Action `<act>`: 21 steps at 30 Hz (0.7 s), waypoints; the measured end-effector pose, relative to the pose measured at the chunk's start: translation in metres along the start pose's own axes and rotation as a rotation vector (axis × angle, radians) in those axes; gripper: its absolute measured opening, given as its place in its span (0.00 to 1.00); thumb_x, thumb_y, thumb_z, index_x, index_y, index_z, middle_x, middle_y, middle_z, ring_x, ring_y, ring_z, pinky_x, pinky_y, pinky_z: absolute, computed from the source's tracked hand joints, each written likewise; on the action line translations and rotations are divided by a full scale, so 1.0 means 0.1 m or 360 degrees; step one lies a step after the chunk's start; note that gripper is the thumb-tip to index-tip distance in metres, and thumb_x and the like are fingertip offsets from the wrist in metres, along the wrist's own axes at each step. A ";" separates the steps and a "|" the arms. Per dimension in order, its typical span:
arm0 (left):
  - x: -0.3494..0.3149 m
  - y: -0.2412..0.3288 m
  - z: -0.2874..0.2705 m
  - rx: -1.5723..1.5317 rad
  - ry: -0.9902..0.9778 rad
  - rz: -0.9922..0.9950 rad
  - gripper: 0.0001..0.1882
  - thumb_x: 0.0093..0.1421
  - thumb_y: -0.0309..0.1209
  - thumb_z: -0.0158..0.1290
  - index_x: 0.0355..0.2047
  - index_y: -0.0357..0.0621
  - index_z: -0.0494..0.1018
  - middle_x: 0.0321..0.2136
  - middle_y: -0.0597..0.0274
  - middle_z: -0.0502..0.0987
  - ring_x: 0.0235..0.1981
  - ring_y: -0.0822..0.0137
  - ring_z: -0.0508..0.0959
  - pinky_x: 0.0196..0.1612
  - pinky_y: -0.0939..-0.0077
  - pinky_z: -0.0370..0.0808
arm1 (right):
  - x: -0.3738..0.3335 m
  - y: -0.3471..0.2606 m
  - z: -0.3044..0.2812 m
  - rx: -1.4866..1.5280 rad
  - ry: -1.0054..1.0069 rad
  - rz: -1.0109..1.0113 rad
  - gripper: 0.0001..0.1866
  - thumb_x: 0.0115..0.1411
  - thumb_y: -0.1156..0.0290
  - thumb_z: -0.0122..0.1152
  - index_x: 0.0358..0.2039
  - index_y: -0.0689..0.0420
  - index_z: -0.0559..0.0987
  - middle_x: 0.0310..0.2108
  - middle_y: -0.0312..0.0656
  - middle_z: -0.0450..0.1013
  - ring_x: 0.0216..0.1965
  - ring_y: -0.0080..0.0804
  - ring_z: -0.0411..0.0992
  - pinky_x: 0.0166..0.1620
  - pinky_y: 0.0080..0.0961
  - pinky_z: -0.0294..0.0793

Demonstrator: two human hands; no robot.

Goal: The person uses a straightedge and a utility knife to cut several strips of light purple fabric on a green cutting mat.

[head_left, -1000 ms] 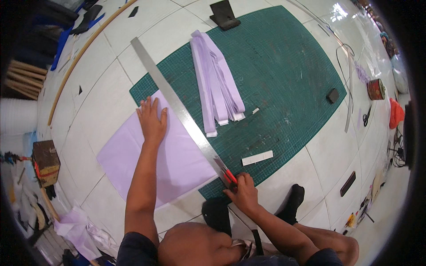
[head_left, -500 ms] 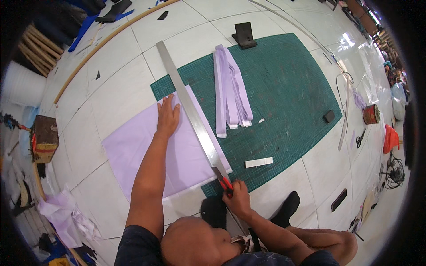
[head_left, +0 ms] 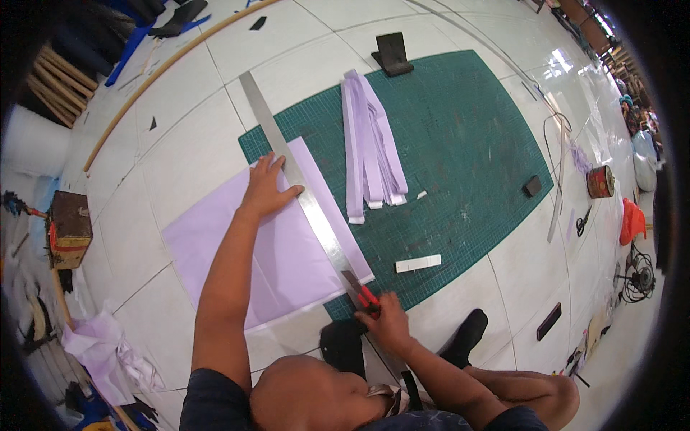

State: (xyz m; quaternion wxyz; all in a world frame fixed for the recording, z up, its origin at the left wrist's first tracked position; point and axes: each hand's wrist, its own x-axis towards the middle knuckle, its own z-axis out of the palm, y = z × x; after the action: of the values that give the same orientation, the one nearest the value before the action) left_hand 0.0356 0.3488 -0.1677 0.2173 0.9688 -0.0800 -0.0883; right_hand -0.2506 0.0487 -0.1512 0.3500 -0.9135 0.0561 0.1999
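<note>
A lilac folded fabric [head_left: 237, 251] lies partly on the green cutting mat [head_left: 467, 158] and partly on the tiles. Across it runs a long metal ruler [head_left: 310, 208], with a strip of fabric showing to its right. My left hand [head_left: 267, 192] rests on the fabric with fingers spread, fingertips and thumb at the ruler's left edge. Near the ruler's close end, my right hand [head_left: 388, 327] grips a red-handled utility knife [head_left: 367, 297]. Its blade points away from me, over the ruler and fabric edge. A bundle of lilac fabric strips [head_left: 372, 147] lies further off on the mat.
A white marked strip [head_left: 418, 263], a small black block [head_left: 531, 186] and a black stand [head_left: 393, 54] sit on or beside the mat. Scissors [head_left: 583, 221], a tin [head_left: 601, 182] and a phone-like dark slab [head_left: 549, 321] lie right. My foot [head_left: 343, 345] is near the mat.
The ruler has shifted left over the fabric, so a wider strip shows to its right. My left thumb and fingers have come against the ruler. The knife stays near the ruler's close end.
</note>
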 end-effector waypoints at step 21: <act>0.04 -0.03 -0.07 0.0177 -0.0129 0.0129 0.69 0.30 0.60 0.71 0.68 0.37 0.53 0.68 0.45 0.53 0.70 0.46 0.49 0.69 0.46 0.47 | 0.65 0.88 -1.16 0.0018 0.0398 -0.0350 0.25 0.54 0.73 0.71 0.51 0.59 0.74 0.45 0.47 0.68 0.42 0.38 0.72 0.42 0.29 0.76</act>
State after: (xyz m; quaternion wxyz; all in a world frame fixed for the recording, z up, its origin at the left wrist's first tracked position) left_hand 0.0410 0.3534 -0.1635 0.1630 0.9710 -0.1325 -0.1140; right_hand -0.1745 -0.0918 -0.1537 0.3653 -0.9298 0.0001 0.0448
